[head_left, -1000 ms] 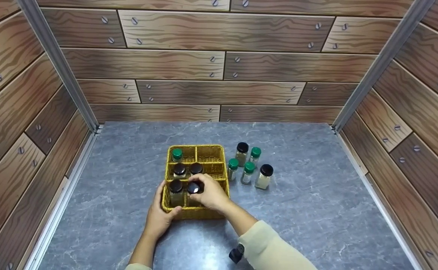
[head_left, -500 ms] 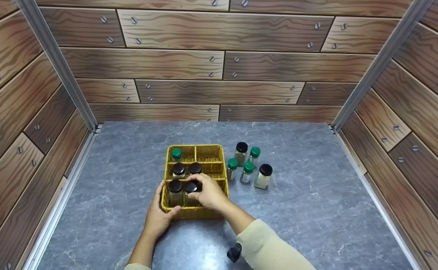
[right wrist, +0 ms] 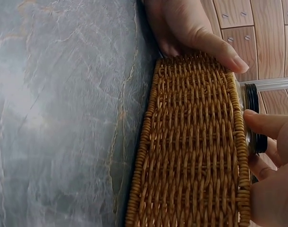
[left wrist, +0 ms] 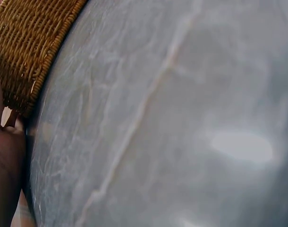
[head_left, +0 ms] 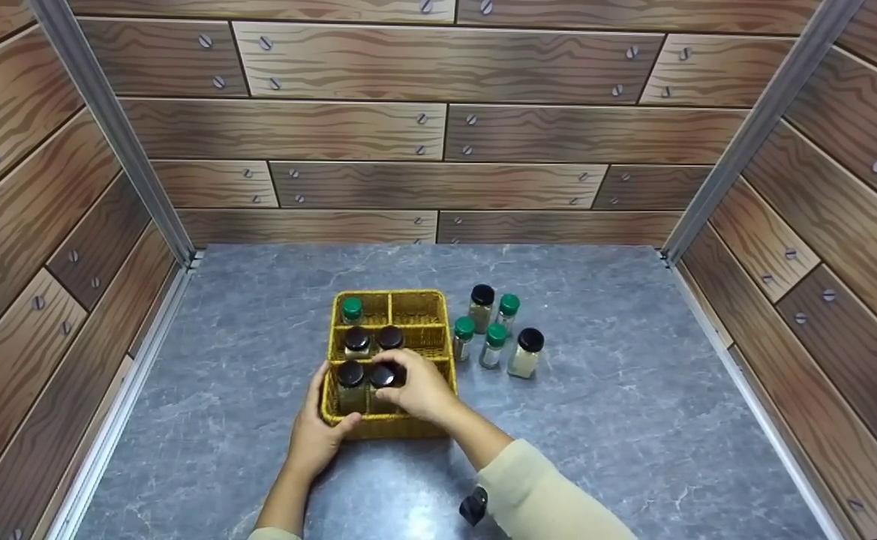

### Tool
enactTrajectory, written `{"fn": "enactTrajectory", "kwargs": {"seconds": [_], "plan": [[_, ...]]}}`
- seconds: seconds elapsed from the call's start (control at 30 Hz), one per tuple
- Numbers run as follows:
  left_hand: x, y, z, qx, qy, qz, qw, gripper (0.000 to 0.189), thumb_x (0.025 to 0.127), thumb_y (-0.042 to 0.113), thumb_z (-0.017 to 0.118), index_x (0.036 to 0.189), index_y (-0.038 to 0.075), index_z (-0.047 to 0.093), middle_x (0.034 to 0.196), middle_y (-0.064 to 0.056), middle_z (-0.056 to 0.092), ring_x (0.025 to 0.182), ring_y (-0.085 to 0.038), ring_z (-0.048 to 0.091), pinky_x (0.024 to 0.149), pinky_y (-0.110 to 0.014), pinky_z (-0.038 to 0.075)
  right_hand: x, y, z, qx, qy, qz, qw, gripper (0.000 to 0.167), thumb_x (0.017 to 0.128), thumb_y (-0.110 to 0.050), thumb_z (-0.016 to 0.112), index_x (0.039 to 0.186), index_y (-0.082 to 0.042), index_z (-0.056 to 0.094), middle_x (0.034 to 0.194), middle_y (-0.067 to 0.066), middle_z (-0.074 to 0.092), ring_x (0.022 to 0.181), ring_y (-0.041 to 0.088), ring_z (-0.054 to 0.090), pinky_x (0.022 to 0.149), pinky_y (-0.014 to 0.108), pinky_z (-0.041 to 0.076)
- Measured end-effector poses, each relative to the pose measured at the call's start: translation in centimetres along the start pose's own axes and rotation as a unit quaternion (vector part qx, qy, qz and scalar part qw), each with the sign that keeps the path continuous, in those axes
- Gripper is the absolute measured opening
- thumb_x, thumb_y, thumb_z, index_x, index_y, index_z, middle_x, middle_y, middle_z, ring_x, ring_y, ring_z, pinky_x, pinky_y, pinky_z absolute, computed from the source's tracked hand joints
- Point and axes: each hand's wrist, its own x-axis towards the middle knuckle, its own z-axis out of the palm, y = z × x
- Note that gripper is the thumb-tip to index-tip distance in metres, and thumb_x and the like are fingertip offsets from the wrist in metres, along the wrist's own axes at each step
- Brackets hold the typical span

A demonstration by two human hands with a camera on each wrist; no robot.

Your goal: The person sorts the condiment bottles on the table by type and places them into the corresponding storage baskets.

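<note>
A yellow-brown woven basket (head_left: 408,429) with compartments sits on the table. My left hand (head_left: 312,442) holds its front left corner, thumb over the front rim and fingers along the left side. With thumb and fingers curled, my right hand (head_left: 429,390) pinches a black-lidded spice jar (head_left: 384,375), upright in the front compartment; its lower part is hidden behind the basket wall. Beside it on the left stands another black-lidded jar (head_left: 350,373). The right wrist view shows the fingers around the black lid (right wrist: 261,143), just above the basket rim.
Two black-lidded jars (head_left: 356,340) stand in the middle row, a green-capped jar (head_left: 352,308) at back left. Right of the basket, several more jars stand on the grey marbled table (head_left: 618,405), including a pale-filled black-lidded jar (head_left: 525,360). Wood-patterned walls (head_left: 363,127) surround the table.
</note>
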Motion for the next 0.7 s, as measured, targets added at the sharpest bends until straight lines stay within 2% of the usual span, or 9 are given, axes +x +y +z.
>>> {"fn": "enactTrajectory", "kwargs": {"seconds": [0.17,0.33,0.5,0.7], "plan": [[0.1,0.1,0.0,-0.005,0.000,-0.007,1.0000,0.108,0.083,0.023,0.094,0.171,0.022,0.031,0.165,-0.020,0.052,0.139,-0.036,0.059,0.115,-0.053,0.048,-0.1,-0.2,-0.4,-0.017,-0.006,-0.018,0.9997,0.055,0.085,-0.012,0.090,0.137,-0.018,0.072,0.137,0.012,0.071,0.127,0.036,0.068,0.115,0.055,0.052],[0.0,0.2,0.0,-0.008,-0.004,-0.012,0.9999,0.109,0.082,0.026,0.094,0.171,0.023,0.031,0.166,-0.019,0.051,0.139,-0.034,0.058,0.116,-0.054,0.046,-0.4,-0.2,-0.9,-0.022,-0.012,-0.017,0.9995,0.056,0.088,-0.013,0.088,0.141,-0.018,0.070,0.136,0.011,0.070,0.127,0.035,0.068,0.115,0.055,0.052],[0.0,0.2,-0.1,-0.005,-0.003,-0.013,0.9999,0.109,0.083,0.026,0.094,0.171,0.022,0.031,0.166,-0.020,0.050,0.140,-0.036,0.058,0.116,-0.055,0.046,-1.0,-0.2,-1.8,0.006,-0.005,-0.027,0.9996,0.053,0.091,-0.010,0.083,0.141,-0.013,0.067,0.131,0.014,0.069,0.122,0.034,0.069,0.111,0.054,0.055],[0.0,0.2,0.0,-0.006,-0.003,-0.017,0.9998,0.110,0.083,0.026,0.094,0.172,0.023,0.030,0.167,-0.020,0.049,0.142,-0.039,0.057,0.118,-0.057,0.044,-1.7,0.0,-3.3,0.047,0.005,-0.052,0.9976,0.048,0.094,-0.004,0.079,0.140,-0.004,0.064,0.132,0.022,0.066,0.117,0.041,0.070,0.104,0.054,0.060]]}}
